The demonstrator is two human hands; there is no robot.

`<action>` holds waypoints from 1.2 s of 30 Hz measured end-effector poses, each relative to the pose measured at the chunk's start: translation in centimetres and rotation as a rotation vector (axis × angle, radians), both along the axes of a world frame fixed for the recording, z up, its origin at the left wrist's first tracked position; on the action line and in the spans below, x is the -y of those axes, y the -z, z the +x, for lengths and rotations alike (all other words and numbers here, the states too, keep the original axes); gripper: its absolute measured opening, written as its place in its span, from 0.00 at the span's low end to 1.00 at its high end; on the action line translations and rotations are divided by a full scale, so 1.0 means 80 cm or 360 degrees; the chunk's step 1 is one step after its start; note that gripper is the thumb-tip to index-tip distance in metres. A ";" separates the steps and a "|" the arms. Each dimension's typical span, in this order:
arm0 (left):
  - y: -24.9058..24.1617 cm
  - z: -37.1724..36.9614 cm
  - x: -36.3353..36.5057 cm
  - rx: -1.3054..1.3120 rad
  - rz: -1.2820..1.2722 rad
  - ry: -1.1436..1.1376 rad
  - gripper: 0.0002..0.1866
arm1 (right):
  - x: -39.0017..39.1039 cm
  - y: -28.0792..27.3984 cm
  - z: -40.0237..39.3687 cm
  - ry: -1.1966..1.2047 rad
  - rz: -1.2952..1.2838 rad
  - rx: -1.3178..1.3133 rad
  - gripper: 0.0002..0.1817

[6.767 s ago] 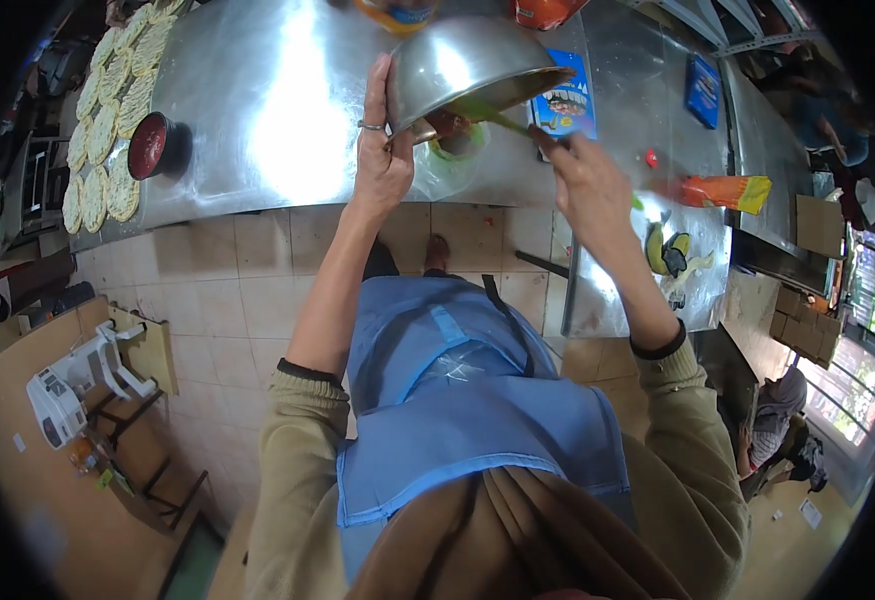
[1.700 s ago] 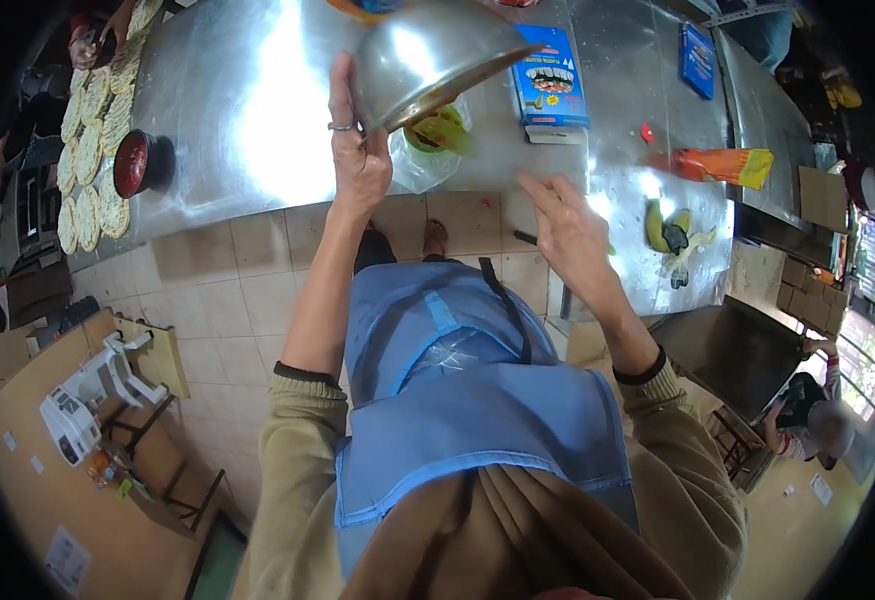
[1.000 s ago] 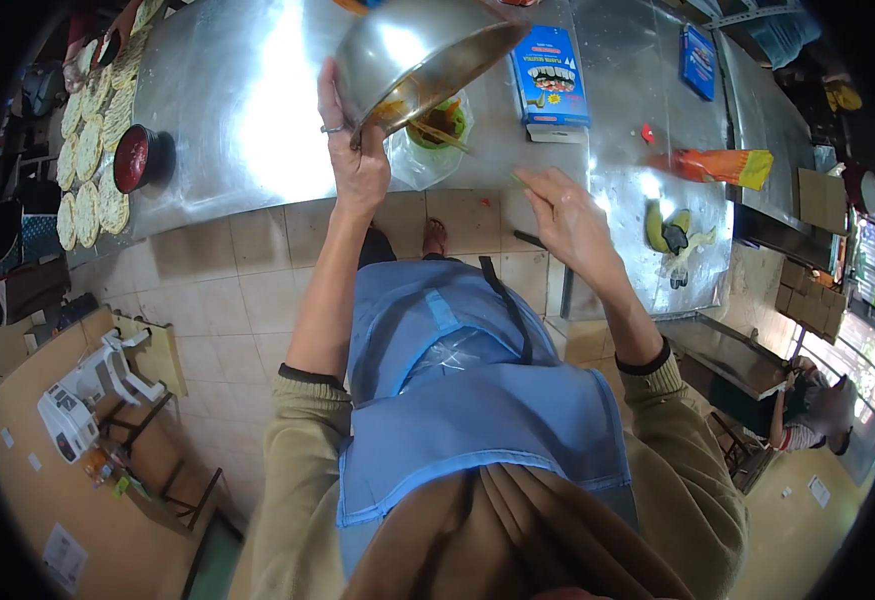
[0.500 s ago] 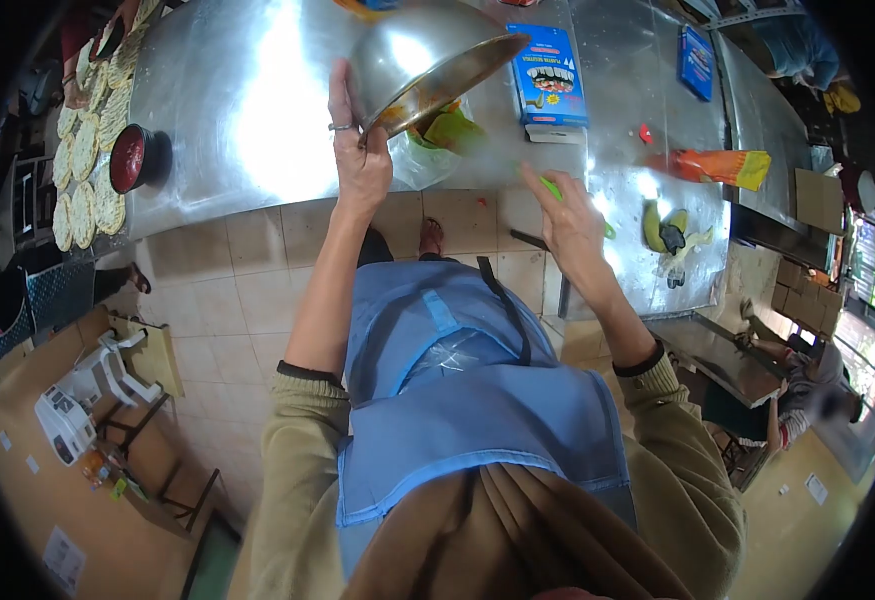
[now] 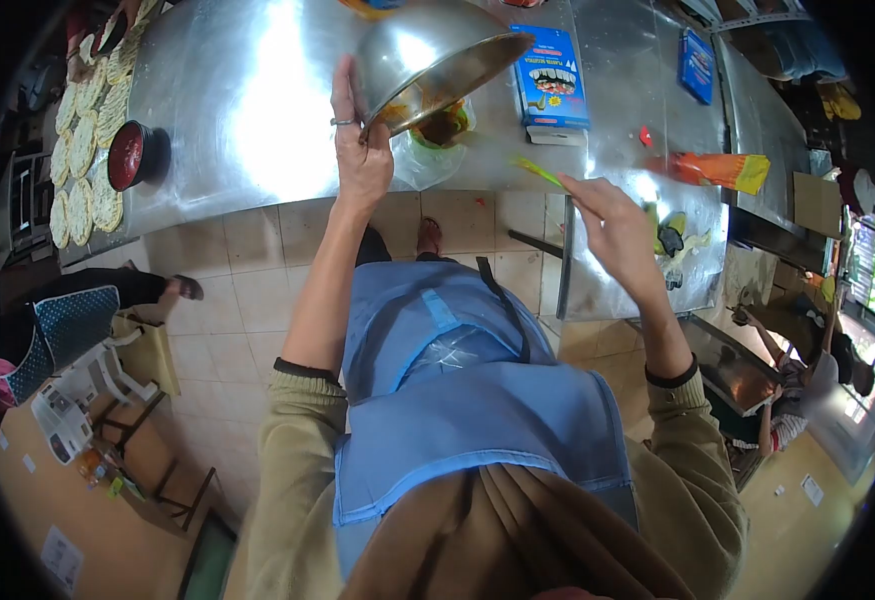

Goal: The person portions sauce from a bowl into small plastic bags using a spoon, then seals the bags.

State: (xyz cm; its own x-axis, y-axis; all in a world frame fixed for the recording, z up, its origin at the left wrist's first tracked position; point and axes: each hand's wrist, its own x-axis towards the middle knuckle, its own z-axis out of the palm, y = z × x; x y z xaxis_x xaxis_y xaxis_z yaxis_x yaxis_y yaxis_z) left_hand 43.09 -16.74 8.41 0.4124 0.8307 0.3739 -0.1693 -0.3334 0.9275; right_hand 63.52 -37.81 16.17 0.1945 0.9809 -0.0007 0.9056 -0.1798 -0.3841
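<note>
My left hand point(image 5: 361, 155) grips the rim of a steel mixing bowl point(image 5: 412, 55), which is tipped on its side above the table. Below the bowl's lower edge lies a clear plastic bag point(image 5: 425, 172), with reddish-brown contents showing at its mouth. Orange sauce smears the bowl's inner rim. In my right hand point(image 5: 615, 228) is a bright green spatula point(image 5: 537, 172), pointing left toward the bag and apart from the bowl. Its handle is mostly hidden by my fingers.
A blue printed box point(image 5: 553, 85) stands right of the bowl, and another blue box point(image 5: 695, 65) lies farther off. An orange packet point(image 5: 712, 170) is on the right. Dough pieces point(image 5: 82, 145) and a dark bowl with red contents point(image 5: 129, 158) sit left. Other people are nearby.
My right hand has drawn the spatula away from the bowl and bag, moving right and slightly down. The bowl has barely moved. At left, a person has stepped nearer.
</note>
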 end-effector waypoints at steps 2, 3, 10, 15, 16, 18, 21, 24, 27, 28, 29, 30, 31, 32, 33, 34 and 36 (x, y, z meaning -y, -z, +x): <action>-0.002 0.000 0.000 0.0004 -0.0001 -0.0007 0.46 | -0.007 -0.012 0.010 0.0277 -0.0273 -0.0653 0.22; -0.003 0.000 -0.001 0.0005 0.0000 -0.0013 0.46 | -0.010 -0.015 0.015 0.0413 -0.0409 -0.0981 0.20; -0.019 0.001 -0.001 0.0058 -0.0153 -0.0104 0.46 | -0.020 0.006 0.014 0.0609 -0.0314 -0.1660 0.19; -0.025 0.007 0.005 0.0061 -0.0277 -0.0177 0.47 | -0.048 0.028 -0.013 0.0428 0.0218 -0.1275 0.18; -0.028 0.009 0.009 0.0056 -0.0392 -0.0166 0.47 | -0.055 0.039 -0.023 0.0349 0.0432 -0.1124 0.18; -0.045 0.011 0.018 0.0043 -0.0621 -0.0141 0.47 | -0.069 0.050 -0.044 0.0349 0.0510 -0.0774 0.20; -0.023 0.010 0.015 -0.0014 -0.0695 -0.0255 0.41 | -0.072 0.069 -0.056 0.0196 0.0588 -0.0174 0.27; -0.013 0.010 0.011 0.0122 -0.0654 -0.0418 0.17 | -0.045 0.055 -0.063 0.0113 0.0394 0.0052 0.30; -0.010 0.006 0.009 0.0189 -0.0717 -0.0439 0.10 | -0.038 0.016 -0.040 0.0099 0.0307 0.0079 0.32; -0.008 0.005 0.007 0.0196 -0.0737 -0.0425 0.10 | -0.045 0.001 -0.028 0.0093 0.0315 0.0100 0.33; -0.005 0.004 0.005 0.0198 -0.0734 -0.0401 0.09 | -0.053 -0.011 -0.016 0.0089 0.0324 0.0122 0.34; -0.005 0.006 0.006 0.0195 -0.0716 -0.0379 0.08 | -0.066 -0.019 0.000 0.0052 0.0424 0.0214 0.34; -0.005 0.007 0.006 0.0191 -0.0697 -0.0357 0.08 | -0.082 -0.025 0.016 0.0014 0.0525 0.0307 0.34; -0.008 0.009 0.008 0.0183 -0.0663 -0.0340 0.07 | -0.098 -0.035 0.026 -0.0021 0.0581 0.0425 0.34; -0.009 0.009 0.009 0.0170 -0.0639 -0.0335 0.07 | -0.114 -0.045 0.034 -0.0058 0.0637 0.0540 0.34; -0.011 0.009 0.010 0.0157 -0.0615 -0.0330 0.07 | -0.124 -0.049 0.038 -0.0095 0.0692 0.0654 0.34; -0.013 0.008 0.009 0.0123 -0.0597 -0.0309 0.14 | -0.133 -0.042 0.042 -0.0126 0.0656 0.0699 0.33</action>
